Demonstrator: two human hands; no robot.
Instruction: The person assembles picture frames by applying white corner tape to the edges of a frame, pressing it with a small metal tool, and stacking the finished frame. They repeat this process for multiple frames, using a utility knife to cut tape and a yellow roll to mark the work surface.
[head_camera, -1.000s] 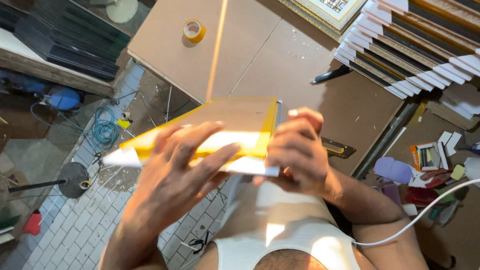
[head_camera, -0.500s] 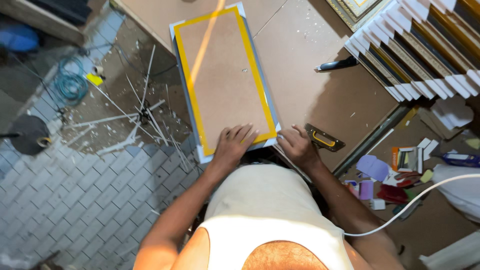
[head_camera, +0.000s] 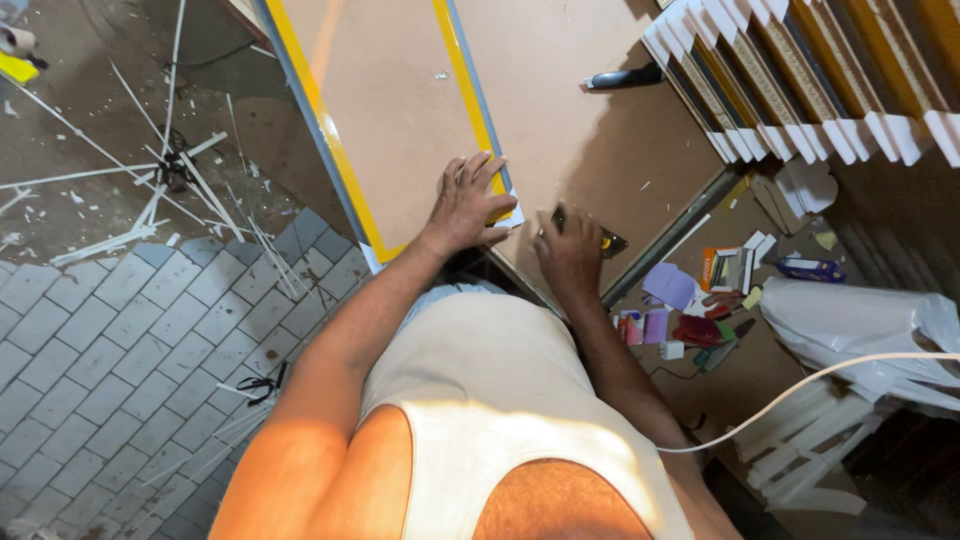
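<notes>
1. Our left hand (head_camera: 468, 203) lies flat, fingers spread, on the yellow-edged frame's (head_camera: 385, 110) brown backing board, on the bench (head_camera: 600, 140).
2. Our right hand (head_camera: 568, 258) closes on a small metal tool (head_camera: 600, 238) beside it.

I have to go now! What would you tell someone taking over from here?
Left hand: flat on the near corner of the frame, pressing it down.
Right hand: on a small metal tool on the table, grip unclear.
Done: frame lies back-side up on the table, its near left edge overhanging.
Left: nothing driven into the backing yet, as far as shows.
</notes>
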